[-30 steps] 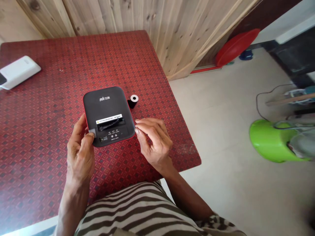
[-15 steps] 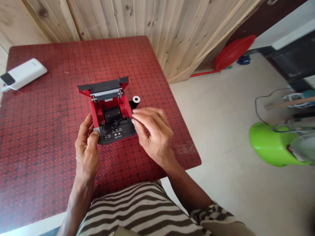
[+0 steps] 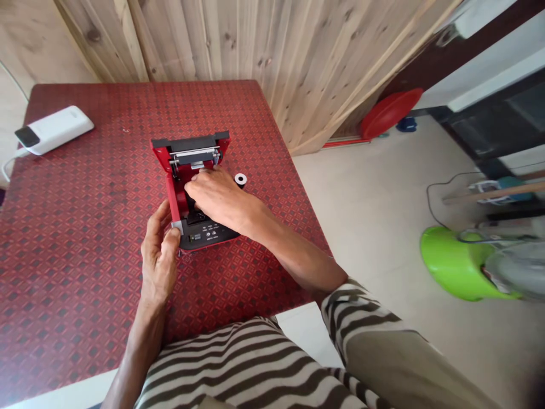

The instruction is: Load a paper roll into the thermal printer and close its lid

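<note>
A red and black label printer rests on the table with its lid raised. My left hand is closed on the printer's left front corner, the thumb on a grey part and the fingers along the side. My right hand reaches across into the printer's bay, fingers bent down over the black roll lying there. It covers most of that roll, and its fingertips are partly hidden. Just right of the printer stands another black roll with a white end.
The red patterned table carries a white power bank with a cable at its far left. A wooden plank wall rises behind. On the floor to the right are a green tub and a red basin.
My right hand has left the printer's right edge and moved left into the open bay, over the black roll. My left hand keeps its hold on the corner. The head view has shifted slightly.
</note>
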`<action>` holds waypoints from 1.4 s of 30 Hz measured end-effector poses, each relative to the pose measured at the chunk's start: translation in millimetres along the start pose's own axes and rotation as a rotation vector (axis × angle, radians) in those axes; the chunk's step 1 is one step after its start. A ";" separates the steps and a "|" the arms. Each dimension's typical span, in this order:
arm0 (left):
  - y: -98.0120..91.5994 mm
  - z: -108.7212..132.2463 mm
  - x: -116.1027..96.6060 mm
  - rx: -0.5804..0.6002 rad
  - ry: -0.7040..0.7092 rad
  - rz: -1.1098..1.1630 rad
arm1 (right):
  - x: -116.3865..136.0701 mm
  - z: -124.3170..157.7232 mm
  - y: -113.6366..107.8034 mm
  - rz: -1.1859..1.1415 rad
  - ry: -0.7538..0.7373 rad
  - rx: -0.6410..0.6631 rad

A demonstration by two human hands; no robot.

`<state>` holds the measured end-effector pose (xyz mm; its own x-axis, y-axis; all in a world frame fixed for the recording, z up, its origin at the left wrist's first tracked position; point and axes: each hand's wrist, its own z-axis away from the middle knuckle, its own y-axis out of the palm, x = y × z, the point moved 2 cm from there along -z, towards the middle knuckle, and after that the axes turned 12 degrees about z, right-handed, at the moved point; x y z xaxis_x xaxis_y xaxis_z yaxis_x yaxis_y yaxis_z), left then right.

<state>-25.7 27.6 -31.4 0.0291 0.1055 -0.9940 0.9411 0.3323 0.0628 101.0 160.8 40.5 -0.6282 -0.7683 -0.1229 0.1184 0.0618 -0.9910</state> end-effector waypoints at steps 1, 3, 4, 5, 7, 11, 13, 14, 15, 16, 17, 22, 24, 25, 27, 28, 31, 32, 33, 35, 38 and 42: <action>0.3 0.3 -0.7 -0.002 -0.012 0.002 | -1.5 -0.8 0.8 0.001 -0.015 0.000; 0.8 0.7 -1.2 -0.001 -0.030 0.003 | -4.1 0.6 -0.2 0.003 -0.038 -0.015; 1.0 0.9 -1.3 0.003 -0.033 0.001 | -5.3 3.2 -2.4 0.000 -0.037 -0.032; 1.0 0.9 -1.3 0.006 -0.033 -0.002 | -6.6 7.5 -5.8 -0.009 -0.027 -0.057; 0.8 0.8 -1.2 0.011 -0.033 -0.002 | -10.4 22.2 -15.0 -0.069 -0.002 -0.120; -0.2 0.5 -1.0 0.005 -0.041 0.018 | -27.7 77.4 -30.9 -0.384 0.021 -0.381; -0.8 0.5 -0.2 -0.008 -0.033 0.016 | -39.0 111.4 -26.3 -0.596 0.078 -0.460; -1.1 0.4 0.7 -0.013 -0.031 0.017 | -43.3 127.1 -19.4 -0.705 0.119 -0.459; -1.2 0.3 2.0 -0.017 -0.030 0.022 | -46.2 140.9 -9.9 -0.805 0.171 -0.449; -1.1 0.1 3.6 -0.019 -0.031 0.031 | -47.6 152.4 1.7 -0.889 0.236 -0.437; -0.9 -0.1 5.2 -0.019 -0.032 0.043 | -47.3 160.9 14.8 -0.952 0.305 -0.418; 1.9 -1.3 10.5 -0.031 -0.022 0.067 | -29.5 160.5 74.3 -0.994 0.497 -0.376; 2.3 -1.4 10.9 -0.045 -0.026 0.084 | -22.2 149.8 87.0 -0.965 0.470 -0.391; 2.1 -1.3 11.1 -0.050 -0.030 0.092 | -19.8 145.3 90.7 -0.954 0.456 -0.402; 1.3 -1.3 11.4 -0.055 -0.033 0.089 | -17.6 140.9 93.9 -0.946 0.447 -0.415; 0.6 -1.5 11.7 -0.058 -0.029 0.080 | -17.6 141.4 93.8 -0.953 0.445 -0.410; -1.1 -2.5 12.8 -0.059 -0.018 0.067 | -21.9 150.7 89.1 -1.026 0.440 -0.339; -1.2 -3.0 13.1 -0.058 -0.017 0.072 | -25.3 154.7 86.7 -1.055 0.455 -0.315; -1.0 -3.5 13.2 -0.059 -0.017 0.078 | -30.2 158.0 84.4 -1.077 0.487 -0.310; 0.0 -4.2 12.8 -0.068 -0.015 0.076 | -43.3 158.9 81.4 -1.079 0.578 -0.355; 1.2 -4.2 11.5 -0.099 -0.021 0.036 | -65.0 138.9 87.8 -1.020 0.671 -0.447; 0.3 -3.4 12.2 -0.091 -0.039 0.053 | -79.8 87.8 113.3 -0.927 0.619 -0.377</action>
<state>-26.2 32.1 -43.2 0.0928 0.0891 -0.9917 0.9034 0.4113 0.1215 232.1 173.2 -57.4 -0.6333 -0.1849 0.7515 -0.7499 -0.0934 -0.6549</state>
